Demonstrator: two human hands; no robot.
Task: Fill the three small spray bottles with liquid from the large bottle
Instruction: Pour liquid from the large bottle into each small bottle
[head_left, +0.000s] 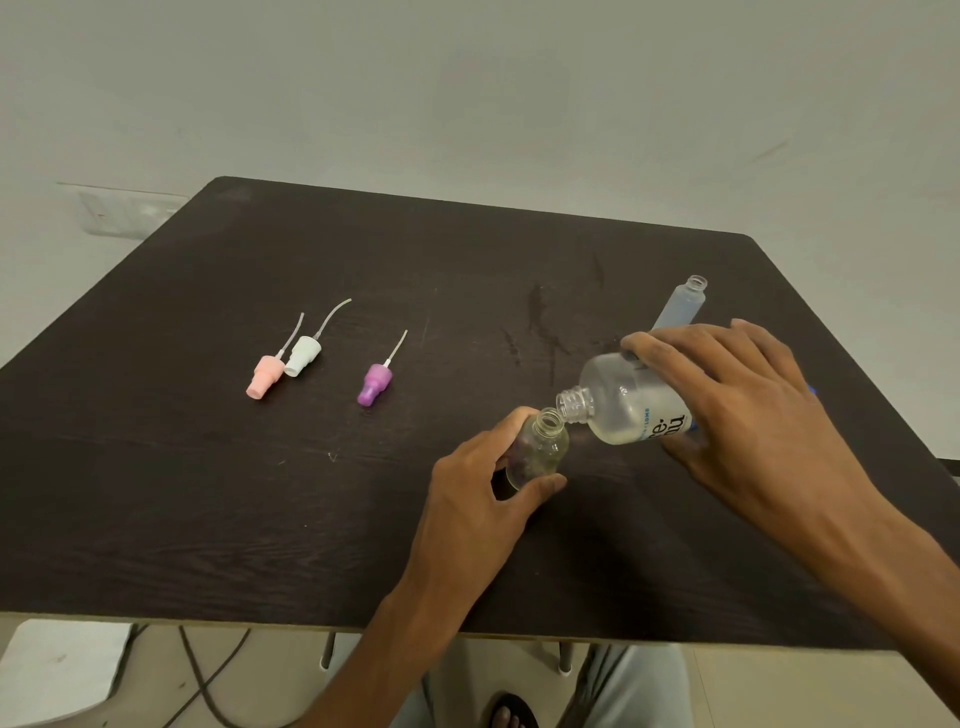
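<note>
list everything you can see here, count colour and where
dark wood-grain table: 1, dark brown, fills the middle of the view
pink plastic spray cap: 1, pink, lying left on the table, touching the white cap
white plastic spray cap: 1, white, just right of the pink cap
purple plastic spray cap: 1, purple, right of the other caps, apart
small clear round bottle: 1, clear, open, centre, tilted
large clear labelled bottle: 1, clear, tipped, mouth at the small bottle's mouth
slim frosted tube bottle: 1, pale blue, open, behind the right hand
left hand: grips the small bottle
right hand: grips the large bottle
</note>
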